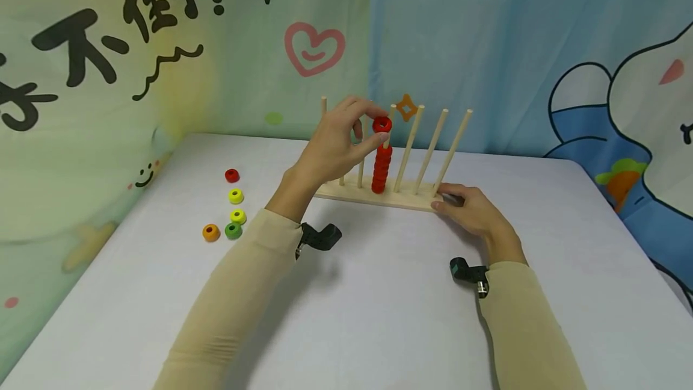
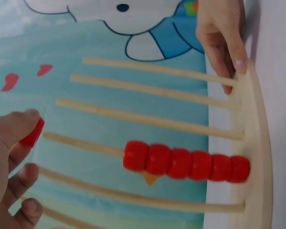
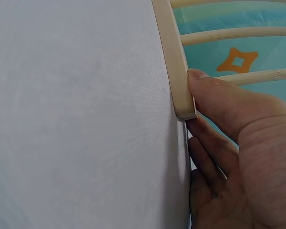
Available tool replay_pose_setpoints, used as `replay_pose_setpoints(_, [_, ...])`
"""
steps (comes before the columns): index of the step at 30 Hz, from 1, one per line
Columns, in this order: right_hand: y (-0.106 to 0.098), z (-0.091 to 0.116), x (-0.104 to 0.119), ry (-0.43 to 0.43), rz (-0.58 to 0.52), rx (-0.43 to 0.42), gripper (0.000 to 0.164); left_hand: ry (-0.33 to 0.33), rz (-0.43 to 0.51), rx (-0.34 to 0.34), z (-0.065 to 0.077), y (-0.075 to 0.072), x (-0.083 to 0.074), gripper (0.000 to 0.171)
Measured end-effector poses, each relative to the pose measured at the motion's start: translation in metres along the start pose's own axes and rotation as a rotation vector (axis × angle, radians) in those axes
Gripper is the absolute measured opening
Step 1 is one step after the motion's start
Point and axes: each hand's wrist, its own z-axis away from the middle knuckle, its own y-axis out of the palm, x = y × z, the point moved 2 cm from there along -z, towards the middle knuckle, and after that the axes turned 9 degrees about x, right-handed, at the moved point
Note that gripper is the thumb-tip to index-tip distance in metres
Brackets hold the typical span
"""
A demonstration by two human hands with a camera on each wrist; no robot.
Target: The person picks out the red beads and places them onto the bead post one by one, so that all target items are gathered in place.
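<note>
My left hand (image 1: 338, 140) pinches a red bead (image 1: 382, 124) between thumb and fingers, at the top of a wooden peg. In the left wrist view the held bead (image 2: 32, 134) is just off the peg's tip. Lower on that peg sits a stack of several red beads (image 1: 381, 170), reaching down to the base. The pegs stand in a row on a pale wooden rack (image 1: 406, 200). My right hand (image 1: 476, 212) grips the right end of its base, the thumb (image 3: 214, 90) on top and the fingers at the end and below.
Left of the rack, loose beads lie on the white table (image 1: 379, 306): a red bead (image 1: 231, 175), two yellow beads (image 1: 235, 196), a green bead (image 1: 233, 231) and an orange bead (image 1: 211, 233). A printed curtain (image 1: 460, 35) hangs behind the table.
</note>
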Motion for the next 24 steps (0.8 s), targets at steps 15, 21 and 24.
replay_pose_setpoints(15, [-0.001, 0.000, -0.002, -0.024, 0.001, -0.010, 0.064, 0.029, 0.019, -0.149, -0.023, 0.006, -0.008, 0.030])
replay_pose_setpoints(21, [-0.001, -0.001, -0.002, -0.028, 0.010, -0.011, 0.064, -0.040, -0.023, -0.164, -0.027, 0.008, -0.009, 0.028])
replay_pose_setpoints(24, [-0.002, 0.001, -0.003, -0.029, 0.008, -0.012, 0.063, -0.067, -0.062, -0.170, -0.030, 0.011, -0.011, 0.027])
